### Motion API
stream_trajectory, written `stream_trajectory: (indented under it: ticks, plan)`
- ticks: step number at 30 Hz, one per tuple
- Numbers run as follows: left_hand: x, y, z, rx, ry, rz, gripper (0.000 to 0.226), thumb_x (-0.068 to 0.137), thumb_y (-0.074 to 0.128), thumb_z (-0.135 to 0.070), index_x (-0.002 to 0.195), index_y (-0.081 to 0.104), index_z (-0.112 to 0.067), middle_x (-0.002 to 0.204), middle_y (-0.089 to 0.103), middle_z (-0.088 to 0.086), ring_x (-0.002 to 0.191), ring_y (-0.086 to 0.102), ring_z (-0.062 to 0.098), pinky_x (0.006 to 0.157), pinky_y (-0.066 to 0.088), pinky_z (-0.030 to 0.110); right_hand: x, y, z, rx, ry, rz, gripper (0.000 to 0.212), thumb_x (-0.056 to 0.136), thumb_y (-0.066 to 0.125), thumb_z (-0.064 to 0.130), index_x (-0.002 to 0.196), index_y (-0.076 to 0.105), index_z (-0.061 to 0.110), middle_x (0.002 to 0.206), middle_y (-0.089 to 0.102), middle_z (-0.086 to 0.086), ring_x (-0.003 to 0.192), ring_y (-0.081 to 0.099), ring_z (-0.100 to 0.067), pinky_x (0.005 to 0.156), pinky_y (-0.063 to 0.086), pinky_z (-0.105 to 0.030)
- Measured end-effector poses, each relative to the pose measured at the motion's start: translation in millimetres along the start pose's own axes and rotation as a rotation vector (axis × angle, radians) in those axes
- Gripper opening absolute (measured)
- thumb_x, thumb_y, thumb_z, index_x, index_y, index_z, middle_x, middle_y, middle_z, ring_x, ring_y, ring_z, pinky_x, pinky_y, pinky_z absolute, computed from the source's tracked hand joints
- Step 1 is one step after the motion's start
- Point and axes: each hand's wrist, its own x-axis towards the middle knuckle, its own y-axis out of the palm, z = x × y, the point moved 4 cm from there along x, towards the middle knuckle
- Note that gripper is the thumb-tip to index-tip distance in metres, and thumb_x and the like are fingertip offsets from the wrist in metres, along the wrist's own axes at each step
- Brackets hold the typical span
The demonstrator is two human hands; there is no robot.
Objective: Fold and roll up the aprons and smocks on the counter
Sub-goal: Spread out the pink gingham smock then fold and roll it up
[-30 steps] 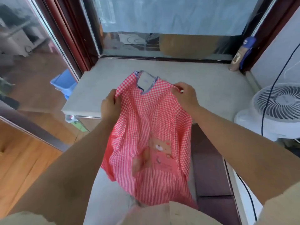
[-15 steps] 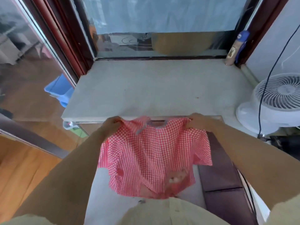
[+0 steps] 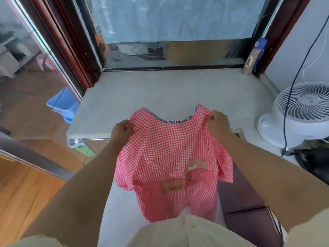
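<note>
Item: red gingham smock [image 3: 165,152], bear patch, striped neckline. We pinch its shoulders, left hand [image 3: 122,131] and right hand [image 3: 218,122] both clenched on cloth; collar over counter [image 3: 160,91], hem hanging past the edge.

Both my arms reach forward and slightly inward, bare from the short pale sleeves down. My left hand [image 3: 122,130] is curled shut, thumb and fingers pinching the left shoulder of the smock [image 3: 169,157], knuckles turned up. My right hand [image 3: 218,123] sits a little farther forward, fingers closed on the right shoulder edge, back of the hand facing me. My wrists are level, well apart
</note>
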Motion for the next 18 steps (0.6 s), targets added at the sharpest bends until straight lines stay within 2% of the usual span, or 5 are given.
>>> stream_trajectory:
  ticks: [2, 4, 8, 12, 18]
  plan:
    - [-2.9, 16.1, -11.6, -0.074, 0.034, 0.135, 0.025, 0.092, 0.059, -0.025, 0.11, 0.066, -0.008, 0.1, 0.07, 0.012, 0.086, 0.067, 0.024, 0.091, 0.052, 0.049, -7.6, 11.5, 25.2, 0.06, -0.052, 0.189, 0.026, 0.1, 0.043, 0.022, 0.096, 0.063, 0.006, 0.085, 0.058, -0.007, 0.086, 0.062, -0.029, 0.066, 0.04, -0.026]
    - [-12.2, 38.8, -8.8, 0.169, -0.031, 0.505, 0.033, 0.091, 0.063, -0.019, 0.123, 0.062, -0.007, 0.113, 0.066, 0.01, 0.092, 0.067, 0.012, 0.101, 0.047, 0.048, -28.9, 33.8, 35.0, -0.082, -0.072, 0.736, 0.028, 0.098, 0.051, 0.02, 0.118, 0.061, 0.003, 0.111, 0.063, -0.012, 0.103, 0.061, -0.031, 0.083, 0.048, -0.032]
    - [-64.7, 47.4, 32.7, 0.493, -0.583, 1.34, 0.053, 0.094, 0.06, -0.025, 0.141, 0.042, -0.007, 0.141, 0.049, 0.013, 0.131, 0.046, 0.03, 0.115, 0.031, 0.047, -81.1, 38.5, -2.9, -0.611, 0.088, 1.63, 0.039, 0.098, 0.051, 0.009, 0.136, 0.047, 0.0, 0.144, 0.046, -0.018, 0.127, 0.048, -0.035, 0.106, 0.041, -0.045]
    - [-40.1, 39.0, 32.1, 0.197, -0.339, 0.816, 0.036, 0.095, 0.058, -0.017, 0.131, 0.057, -0.014, 0.127, 0.063, 0.006, 0.114, 0.06, 0.024, 0.11, 0.039, 0.044, -52.3, 25.1, -13.7, -0.407, -0.239, 1.093, 0.006, 0.089, 0.065, 0.02, 0.094, 0.067, 0.023, 0.095, 0.062, 0.006, 0.103, 0.057, -0.02, 0.077, 0.043, -0.028]
    - [-27.5, 23.5, -11.8, -0.164, -0.199, 0.378, 0.039, 0.094, 0.046, 0.004, 0.132, 0.053, 0.0, 0.114, 0.061, 0.008, 0.088, 0.059, 0.015, 0.092, 0.042, 0.036, -19.9, 6.4, -17.4, 0.129, -0.122, 0.807, 0.023, 0.088, 0.066, 0.019, 0.11, 0.067, 0.016, 0.106, 0.067, -0.002, 0.098, 0.062, -0.019, 0.084, 0.044, -0.032]
